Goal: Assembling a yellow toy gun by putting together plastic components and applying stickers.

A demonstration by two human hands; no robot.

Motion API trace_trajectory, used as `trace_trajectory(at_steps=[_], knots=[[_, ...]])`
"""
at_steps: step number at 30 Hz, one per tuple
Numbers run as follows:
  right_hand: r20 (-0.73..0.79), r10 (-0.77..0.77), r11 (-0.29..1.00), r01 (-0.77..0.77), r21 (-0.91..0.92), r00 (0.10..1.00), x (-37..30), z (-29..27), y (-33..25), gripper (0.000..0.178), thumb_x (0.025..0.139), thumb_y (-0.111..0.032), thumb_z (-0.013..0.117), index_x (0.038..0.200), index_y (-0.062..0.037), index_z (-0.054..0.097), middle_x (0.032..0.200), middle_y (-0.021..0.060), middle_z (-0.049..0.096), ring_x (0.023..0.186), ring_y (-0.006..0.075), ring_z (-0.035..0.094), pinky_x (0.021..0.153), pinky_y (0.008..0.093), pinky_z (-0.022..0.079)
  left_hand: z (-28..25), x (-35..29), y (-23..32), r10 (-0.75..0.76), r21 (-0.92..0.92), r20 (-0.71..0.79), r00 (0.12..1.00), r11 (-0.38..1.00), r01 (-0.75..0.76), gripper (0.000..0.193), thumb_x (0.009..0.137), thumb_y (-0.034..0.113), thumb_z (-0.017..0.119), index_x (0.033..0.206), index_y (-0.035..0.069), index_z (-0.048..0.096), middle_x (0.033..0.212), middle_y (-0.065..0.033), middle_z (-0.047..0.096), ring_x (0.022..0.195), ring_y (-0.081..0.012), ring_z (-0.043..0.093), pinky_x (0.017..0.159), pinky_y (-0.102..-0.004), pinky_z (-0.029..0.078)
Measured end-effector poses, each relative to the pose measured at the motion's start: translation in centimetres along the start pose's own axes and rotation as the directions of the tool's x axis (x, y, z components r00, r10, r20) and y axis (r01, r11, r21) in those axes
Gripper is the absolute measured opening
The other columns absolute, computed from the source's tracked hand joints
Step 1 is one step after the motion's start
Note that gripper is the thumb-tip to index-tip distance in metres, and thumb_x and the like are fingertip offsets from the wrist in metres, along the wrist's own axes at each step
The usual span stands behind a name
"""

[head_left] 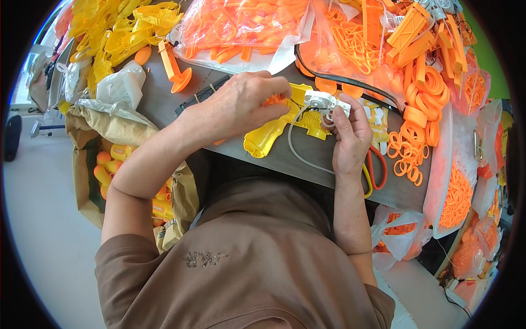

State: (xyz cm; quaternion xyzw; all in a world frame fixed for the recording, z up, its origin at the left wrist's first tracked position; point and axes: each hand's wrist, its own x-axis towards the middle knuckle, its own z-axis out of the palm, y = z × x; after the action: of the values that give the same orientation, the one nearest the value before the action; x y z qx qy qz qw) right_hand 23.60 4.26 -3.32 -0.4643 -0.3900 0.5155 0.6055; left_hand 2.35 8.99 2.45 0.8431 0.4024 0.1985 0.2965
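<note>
My right hand [350, 131] grips a white plastic mechanism [320, 100] between thumb and fingers, over the table's front part. A thin clear tube [291, 142] loops down from near it. Under the mechanism lies a yellow plastic shell [263, 141], open side up, with a perforated yellow section [313, 122] beside it. My left hand [249, 101] is just left of the mechanism, its fingers curled together above the shell. Some orange shows below those fingers, but whether they hold it is hidden. Red-and-yellow tool handles [379, 171] stick out by my right wrist.
Bagged orange parts [246, 24] and yellow shells [123, 33] are heaped along the back. Orange rings [410, 148] lie at the right, beside a bin of small orange pieces [456, 200]. A brown sack [82, 159] of yellow-orange parts stands at my left.
</note>
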Motion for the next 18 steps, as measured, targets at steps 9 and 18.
trace_trajectory(at_steps=[9,18], knots=[[0.008,0.003,1.0,-0.003,-0.003,1.0,0.0,-0.1,0.1,0.031,0.091,-0.016,0.062,0.117,0.0009,0.056,0.09,0.0029,0.058,0.077,0.0091,0.058,0.068,0.0239,0.051,-0.4,0.4,0.8,-0.125,0.128,0.071,0.99,0.985,0.115,0.027,0.081,0.022,0.062,0.093,-0.003,0.061,0.079,-0.0223,0.064,0.078,-0.0362,0.064,0.073,-0.0426,0.05],[0.006,0.003,1.0,-0.003,0.009,1.0,-0.1,-0.2,0.1,0.032,0.091,-0.015,0.062,0.118,0.0007,0.056,0.09,0.003,0.058,0.077,0.0099,0.059,0.068,0.0242,0.051,1.5,1.1,0.9,-0.087,0.209,-0.09,0.992,0.972,0.104,0.028,0.081,0.022,0.059,0.097,-0.001,0.061,0.076,-0.0203,0.064,0.076,-0.0361,0.063,0.07,-0.0438,0.05]])
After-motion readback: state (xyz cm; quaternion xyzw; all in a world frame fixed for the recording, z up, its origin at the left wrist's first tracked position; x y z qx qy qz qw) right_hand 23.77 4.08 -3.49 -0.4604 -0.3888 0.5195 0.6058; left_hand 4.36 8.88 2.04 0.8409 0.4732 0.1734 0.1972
